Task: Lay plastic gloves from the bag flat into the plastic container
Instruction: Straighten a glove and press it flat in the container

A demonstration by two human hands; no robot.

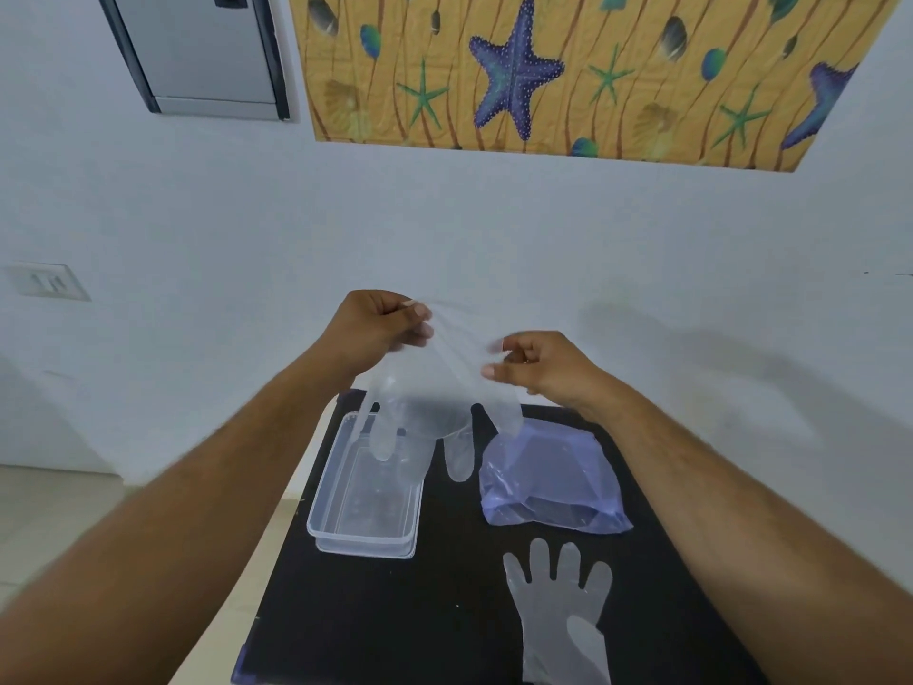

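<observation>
A clear plastic glove (435,398) hangs in the air, fingers pointing down, above the far end of the clear rectangular container (318,506). My left hand (375,331) pinches its cuff at the upper left. My right hand (541,365) pinches the cuff at the right. The container sits on the black table (385,615), left of a bluish plastic bag (548,474) that lies on its side. A second clear glove (560,610) lies flat on the table near me, fingers pointing away, below the bag.
The table stands against a pale wall (494,229). A starfish-patterned cloth (543,66) and a grey panel (207,51) hang high on it. A wall switch (47,281) is at the left. Tiled floor (59,516) shows left of the table.
</observation>
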